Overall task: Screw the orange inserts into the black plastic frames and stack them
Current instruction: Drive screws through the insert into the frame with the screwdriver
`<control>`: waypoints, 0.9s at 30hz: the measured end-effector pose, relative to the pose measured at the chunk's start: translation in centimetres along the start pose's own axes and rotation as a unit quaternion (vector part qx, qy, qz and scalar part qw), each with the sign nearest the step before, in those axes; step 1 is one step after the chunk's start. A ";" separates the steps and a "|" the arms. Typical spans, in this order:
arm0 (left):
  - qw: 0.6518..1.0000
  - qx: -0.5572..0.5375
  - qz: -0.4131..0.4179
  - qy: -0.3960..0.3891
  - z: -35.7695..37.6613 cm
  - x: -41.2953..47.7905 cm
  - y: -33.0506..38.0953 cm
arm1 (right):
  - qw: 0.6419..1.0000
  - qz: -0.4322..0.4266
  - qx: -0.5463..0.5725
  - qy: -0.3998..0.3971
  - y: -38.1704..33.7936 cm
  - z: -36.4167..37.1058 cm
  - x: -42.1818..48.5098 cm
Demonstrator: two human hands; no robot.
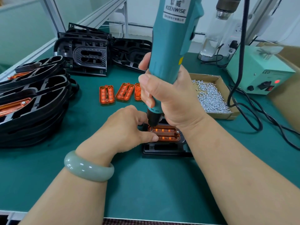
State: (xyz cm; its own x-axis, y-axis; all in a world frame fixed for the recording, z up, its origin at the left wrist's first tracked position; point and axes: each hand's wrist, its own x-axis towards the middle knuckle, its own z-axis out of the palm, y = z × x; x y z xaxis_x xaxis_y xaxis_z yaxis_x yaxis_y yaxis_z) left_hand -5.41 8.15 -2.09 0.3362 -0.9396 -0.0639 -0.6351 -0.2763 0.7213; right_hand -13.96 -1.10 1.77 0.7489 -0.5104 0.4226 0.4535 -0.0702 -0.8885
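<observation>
Right hand (168, 95) wraps electric screwdriver (170, 46), bit upright on orange insert's (164, 133) left end; left hand (128, 129) pinches that end. Insert lies across black frame (165, 148).

Setting: small-parts assembly bench in a factory workshop. Evidence:
- dark green bench mat (146, 184) under a grey aluminium-profile frame (53, 17)
- teal corded electric screwdriver marked KEENWISE (170, 46)
- pale green power-supply box with a lit red lamp (253, 65)
- open cardboard tray of loose silver screws (220, 115)
- stacked black plastic frames (32, 120)
- translucent orange inserts (107, 94) laid in a row
</observation>
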 end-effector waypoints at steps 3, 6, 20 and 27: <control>1.000 0.008 -0.002 -0.001 0.0 0.0 0.0 | 1.000 0.003 -0.001 0.001 -0.2 -0.1 -0.2; 1.000 0.001 -0.004 -0.006 0.1 0.1 -0.1 | 1.000 0.002 -0.012 -0.001 -0.3 -0.1 -0.2; 1.000 -0.004 0.019 -0.001 0.0 0.4 -0.7 | 0.998 -0.012 0.041 0.039 -1.3 -0.4 0.2; 0.999 0.010 0.030 0.008 0.2 0.7 -1.5 | 0.967 -0.060 0.146 0.199 -3.3 -2.0 -0.3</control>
State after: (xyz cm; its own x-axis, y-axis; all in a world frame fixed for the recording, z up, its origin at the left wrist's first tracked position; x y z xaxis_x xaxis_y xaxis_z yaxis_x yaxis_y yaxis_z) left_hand -4.39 7.90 -3.39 0.3078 -0.9514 -0.0106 -0.6676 -0.2239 0.7100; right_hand -16.66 -2.44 4.23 0.4639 -0.8068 0.3658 0.6867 0.0665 -0.7239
